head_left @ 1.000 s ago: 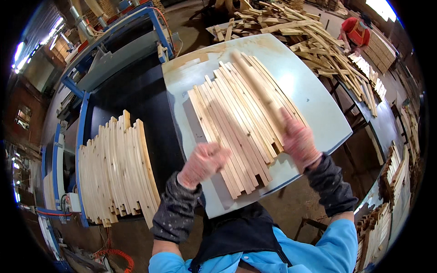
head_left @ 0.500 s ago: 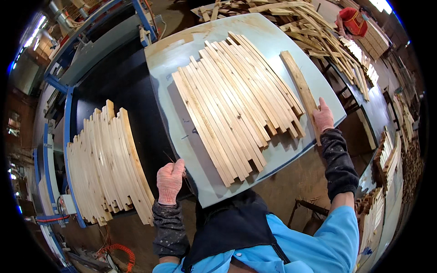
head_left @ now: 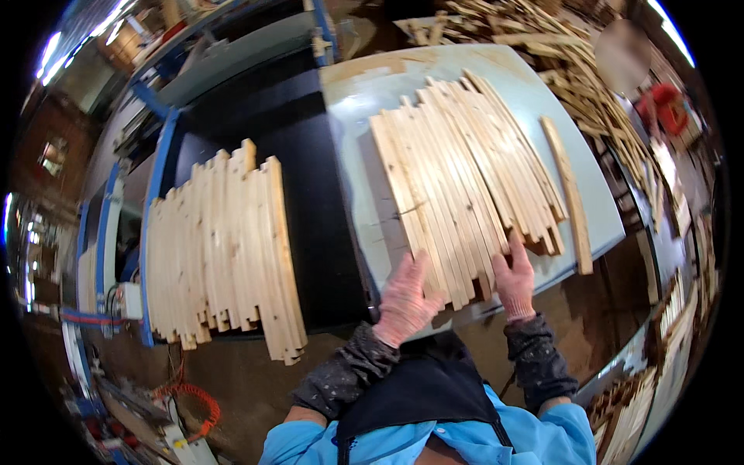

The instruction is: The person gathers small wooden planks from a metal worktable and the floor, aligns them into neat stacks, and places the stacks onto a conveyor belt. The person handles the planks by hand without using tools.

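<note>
A row of pale wooden strips (head_left: 461, 182) lies side by side on the light blue-grey tabletop (head_left: 356, 93), their near ends uneven. My left hand (head_left: 407, 301), in a pinkish glove, is at the near left corner of the row, thumb and fingers apart. At the near ends farther right is my gloved right hand (head_left: 515, 283), its fingers spread and pointing away from me. Both hands are nearest to the strip ends; whether they press on them I cannot tell. To the right of the row, apart from it, lies a single wooden strip (head_left: 568, 198).
On a black surface (head_left: 310, 194) to the left rests a second row of wooden strips (head_left: 221, 248) beside a blue metal frame (head_left: 159, 155). A heap of loose wood (head_left: 585, 81) lies at the far right, near a person in red (head_left: 665, 108). An orange coiled hose (head_left: 205, 407) hangs lower left.
My right hand has left the single strip and moved to the row's near ends. My left hand has come from the table's left edge to the row's near left corner. The view has shifted.
</note>
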Action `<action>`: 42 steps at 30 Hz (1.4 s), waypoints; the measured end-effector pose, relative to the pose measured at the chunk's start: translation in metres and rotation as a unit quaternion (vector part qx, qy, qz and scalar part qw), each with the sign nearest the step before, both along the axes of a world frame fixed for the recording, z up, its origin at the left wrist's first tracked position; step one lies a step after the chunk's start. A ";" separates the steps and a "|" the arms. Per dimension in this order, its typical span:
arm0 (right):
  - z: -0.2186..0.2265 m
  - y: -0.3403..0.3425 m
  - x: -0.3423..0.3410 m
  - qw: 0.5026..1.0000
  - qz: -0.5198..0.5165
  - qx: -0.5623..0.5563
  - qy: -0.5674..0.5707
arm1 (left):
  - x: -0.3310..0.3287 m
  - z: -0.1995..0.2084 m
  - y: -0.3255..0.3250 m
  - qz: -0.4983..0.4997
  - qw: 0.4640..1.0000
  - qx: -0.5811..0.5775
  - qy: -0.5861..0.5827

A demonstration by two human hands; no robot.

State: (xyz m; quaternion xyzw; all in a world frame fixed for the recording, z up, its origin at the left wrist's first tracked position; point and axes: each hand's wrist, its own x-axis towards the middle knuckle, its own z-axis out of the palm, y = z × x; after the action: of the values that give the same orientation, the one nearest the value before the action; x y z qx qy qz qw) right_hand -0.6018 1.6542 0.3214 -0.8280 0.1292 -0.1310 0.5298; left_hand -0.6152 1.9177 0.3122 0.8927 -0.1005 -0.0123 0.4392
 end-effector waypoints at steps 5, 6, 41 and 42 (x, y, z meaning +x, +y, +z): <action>0.023 0.038 0.030 0.977 0.131 -0.101 0.134 | -0.024 -0.011 0.043 0.080 0.995 0.060 0.004; 0.024 0.049 0.054 0.970 0.154 -0.167 0.081 | -0.028 -0.012 0.050 0.048 0.994 0.100 -0.020; 0.018 0.229 0.117 0.923 0.185 -0.335 0.038 | -0.165 -0.015 0.570 0.520 0.851 0.073 -0.006; 0.015 0.218 0.113 0.917 0.169 -0.358 0.054 | -0.166 -0.017 0.592 0.532 0.839 0.113 -0.022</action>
State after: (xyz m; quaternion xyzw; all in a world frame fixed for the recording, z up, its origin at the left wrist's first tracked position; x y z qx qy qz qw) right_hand -0.4890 1.8724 0.3368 -0.9776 -0.0395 -0.0325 0.2040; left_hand -0.7815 2.5099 0.2952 0.8520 0.3826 0.2317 0.2721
